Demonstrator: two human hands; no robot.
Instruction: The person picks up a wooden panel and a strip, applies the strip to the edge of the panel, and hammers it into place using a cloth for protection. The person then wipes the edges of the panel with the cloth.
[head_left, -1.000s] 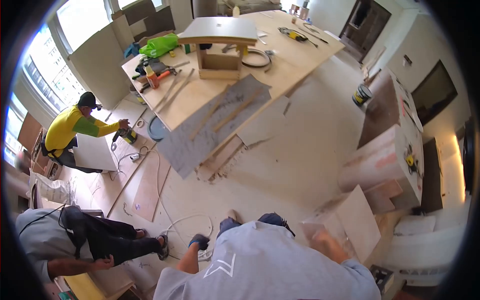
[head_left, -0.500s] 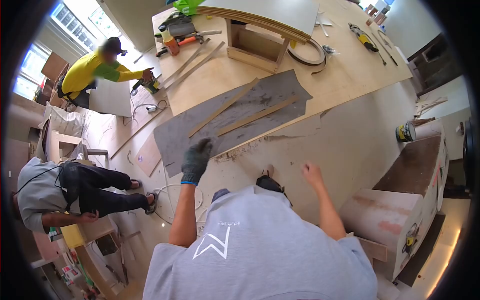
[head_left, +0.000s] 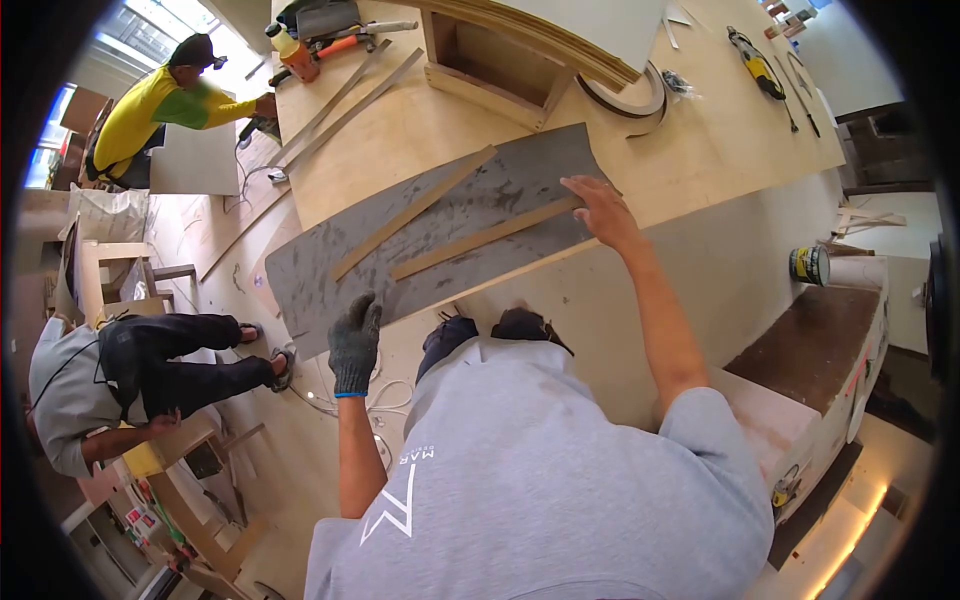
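My right hand point(head_left: 605, 212) is bare, its fingers stretched out at the right end of a thin wooden strip point(head_left: 480, 240). This strip lies on a grey, dark-smudged sheet point(head_left: 425, 215), alongside a second wooden strip point(head_left: 415, 212). The sheet lies along the near edge of the plywood table point(head_left: 720, 170). My left hand point(head_left: 354, 345), in a dark knitted glove with a blue cuff, is at the sheet's near edge, thumb raised and nothing visible in it.
An open wooden box frame point(head_left: 495, 65) stands on the table beneath a white-topped panel. Nearby are a coil of edging point(head_left: 650, 105), a yellow-black power tool point(head_left: 757, 65) and an orange bottle point(head_left: 293, 55). A person in yellow point(head_left: 150, 110) works at left; another person stands nearer point(head_left: 110, 380).
My right hand has moved forward from beside my body to the near strip's right end. My left hand has shifted slightly left and back. The view has moved closer to the table.
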